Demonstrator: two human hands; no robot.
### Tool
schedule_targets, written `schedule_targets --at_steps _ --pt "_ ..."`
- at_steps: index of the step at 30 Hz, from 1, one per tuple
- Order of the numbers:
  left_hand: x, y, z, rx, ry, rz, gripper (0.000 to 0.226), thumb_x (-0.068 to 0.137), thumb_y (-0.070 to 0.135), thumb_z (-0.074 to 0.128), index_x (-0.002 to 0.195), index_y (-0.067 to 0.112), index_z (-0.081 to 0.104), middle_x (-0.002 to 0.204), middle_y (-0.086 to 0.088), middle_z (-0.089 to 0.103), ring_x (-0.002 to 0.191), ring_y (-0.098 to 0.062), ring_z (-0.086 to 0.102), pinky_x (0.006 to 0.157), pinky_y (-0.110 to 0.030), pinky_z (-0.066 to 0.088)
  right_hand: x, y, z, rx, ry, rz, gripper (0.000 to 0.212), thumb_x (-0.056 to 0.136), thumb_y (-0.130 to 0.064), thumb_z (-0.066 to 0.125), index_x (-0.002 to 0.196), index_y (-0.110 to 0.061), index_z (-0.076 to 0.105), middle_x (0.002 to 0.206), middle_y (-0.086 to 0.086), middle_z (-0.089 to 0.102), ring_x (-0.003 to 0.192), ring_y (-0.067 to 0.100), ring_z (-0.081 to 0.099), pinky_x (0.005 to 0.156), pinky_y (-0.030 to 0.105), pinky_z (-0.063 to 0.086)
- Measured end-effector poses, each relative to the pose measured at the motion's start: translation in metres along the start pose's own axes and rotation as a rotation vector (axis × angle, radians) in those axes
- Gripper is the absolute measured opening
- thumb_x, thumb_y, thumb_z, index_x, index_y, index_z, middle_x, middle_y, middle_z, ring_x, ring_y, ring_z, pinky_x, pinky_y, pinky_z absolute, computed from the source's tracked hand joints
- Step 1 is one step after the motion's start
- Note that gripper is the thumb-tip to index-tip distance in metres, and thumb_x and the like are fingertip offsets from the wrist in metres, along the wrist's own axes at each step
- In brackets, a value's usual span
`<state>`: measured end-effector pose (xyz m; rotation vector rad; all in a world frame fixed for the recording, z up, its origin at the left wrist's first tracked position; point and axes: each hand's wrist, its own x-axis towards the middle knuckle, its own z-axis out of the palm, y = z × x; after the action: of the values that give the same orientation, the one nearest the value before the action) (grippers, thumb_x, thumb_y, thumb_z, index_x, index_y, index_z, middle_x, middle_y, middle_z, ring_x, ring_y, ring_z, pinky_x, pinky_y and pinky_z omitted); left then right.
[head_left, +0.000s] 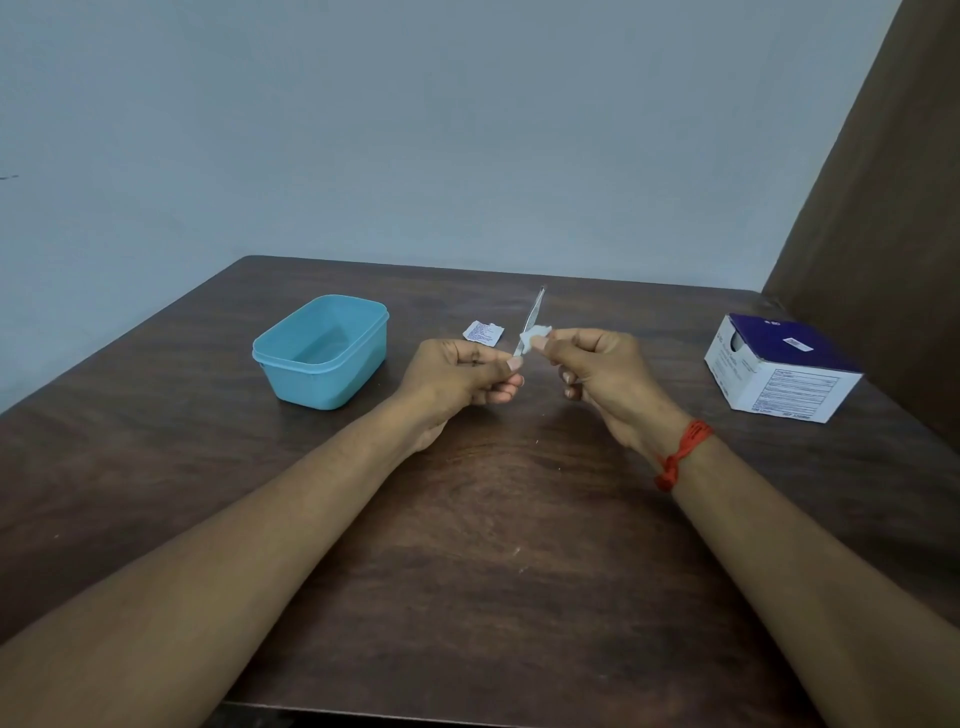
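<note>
My left hand (457, 379) pinches the lower end of thin metal tweezers (533, 317), which point up and away over the middle of the brown table (467, 519). My right hand (602, 374) pinches a small white swab (532, 336) and holds it against the tweezers' shaft just above my left fingers. Both hands hover above the table, almost touching each other.
An open light-blue plastic container (322, 351) stands to the left. A torn white sachet wrapper (483, 332) lies flat behind my hands. A white and purple cardboard box (779, 366) sits at the right, near a brown curtain (883, 208). A red thread is tied round my right wrist.
</note>
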<state>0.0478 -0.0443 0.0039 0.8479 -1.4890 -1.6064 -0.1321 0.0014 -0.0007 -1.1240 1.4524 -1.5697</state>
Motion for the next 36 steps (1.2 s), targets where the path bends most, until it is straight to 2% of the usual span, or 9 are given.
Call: schedule_targets --at_steps 8,11,15,18,22,25,28,33,36 --pt "-0.0008 0.0005 0.0006 -0.001 0.004 0.007 0.011 0.086 0.005 0.076 0.094 -0.002 0.074 0.074 -0.010 0.075 0.065 -0.012 0.072 0.060 -0.019 0.057 -0.0038 -0.0032 0.0001 -0.054 0.027 -0.031 0.013 0.082 -0.024 0.082 0.088 -0.013 0.080 0.058 -0.008 0.058 0.049 0.007 0.041 0.047 0.022 0.039" --pt "-0.0002 -0.0005 0.0000 0.007 0.002 0.004 0.010 0.085 0.007 0.077 0.093 0.000 0.075 0.075 -0.011 0.076 0.066 -0.014 0.072 0.061 -0.020 0.058 -0.0055 -0.0051 -0.0007 -0.091 0.026 -0.062 0.008 0.084 -0.024 0.081 0.085 -0.016 0.079 0.059 -0.013 0.061 0.049 0.006 0.042 0.048 0.022 0.040" --pt "0.0002 -0.0013 -0.0002 0.011 -0.002 0.009 0.011 0.085 0.006 0.077 0.093 -0.001 0.075 0.075 -0.012 0.076 0.065 -0.013 0.072 0.061 -0.020 0.058 -0.0081 -0.0053 0.0021 -0.159 0.011 -0.111 0.004 0.083 -0.020 0.081 0.081 -0.018 0.078 0.061 -0.009 0.062 0.047 0.004 0.042 0.046 0.023 0.038" --pt "0.0004 -0.0019 0.0002 0.036 -0.005 0.022 0.010 0.085 0.006 0.077 0.092 -0.001 0.075 0.075 -0.011 0.076 0.065 -0.014 0.072 0.061 -0.020 0.058 -0.0076 -0.0055 0.0026 -0.178 0.025 -0.151 0.005 0.083 -0.018 0.082 0.081 -0.015 0.077 0.065 -0.005 0.064 0.045 0.001 0.042 0.045 0.022 0.037" --pt "0.0013 -0.0051 0.0012 0.117 -0.012 0.059 0.010 0.085 0.005 0.077 0.092 -0.002 0.075 0.073 -0.011 0.076 0.064 -0.014 0.071 0.062 -0.022 0.059 -0.0043 -0.0059 0.0012 -0.213 0.087 -0.188 0.007 0.080 -0.024 0.084 0.081 -0.018 0.080 0.079 -0.004 0.075 0.051 -0.003 0.050 0.052 0.015 0.040" --pt "0.0019 -0.0073 0.0023 0.158 -0.022 0.072 0.007 0.085 0.007 0.078 0.089 0.001 0.076 0.072 -0.010 0.076 0.064 -0.014 0.072 0.063 -0.023 0.060 -0.0011 -0.0058 -0.0021 -0.187 0.133 -0.209 0.014 0.080 -0.026 0.085 0.085 -0.014 0.081 0.076 -0.008 0.074 0.051 -0.003 0.052 0.050 0.011 0.039" --pt "0.0023 -0.0081 0.0018 0.144 -0.015 0.074 0.005 0.085 0.007 0.078 0.088 0.003 0.076 0.072 -0.010 0.076 0.063 -0.014 0.071 0.062 -0.022 0.059 -0.0019 -0.0020 -0.0011 -0.215 0.113 -0.204 0.014 0.078 -0.028 0.086 0.083 -0.015 0.080 0.078 -0.004 0.076 0.056 -0.002 0.053 0.052 0.014 0.040" --pt "0.0021 -0.0086 0.0020 0.122 -0.010 0.074 0.004 0.086 0.004 0.076 0.087 0.001 0.075 0.070 -0.009 0.074 0.060 -0.013 0.070 0.060 -0.020 0.058 -0.0036 0.0038 0.0033 -0.303 0.073 -0.195 0.012 0.076 -0.025 0.087 0.074 -0.019 0.077 0.055 -0.018 0.062 0.050 -0.002 0.047 0.050 0.017 0.039" --pt "0.0029 -0.0083 0.0010 0.128 -0.014 0.071 0.005 0.086 0.006 0.077 0.089 0.002 0.075 0.071 -0.010 0.075 0.062 -0.014 0.071 0.060 -0.021 0.058 -0.0026 0.0014 0.0030 -0.264 0.094 -0.186 0.013 0.075 -0.027 0.088 0.076 -0.018 0.078 0.067 -0.011 0.069 0.054 -0.002 0.050 0.051 0.017 0.041"
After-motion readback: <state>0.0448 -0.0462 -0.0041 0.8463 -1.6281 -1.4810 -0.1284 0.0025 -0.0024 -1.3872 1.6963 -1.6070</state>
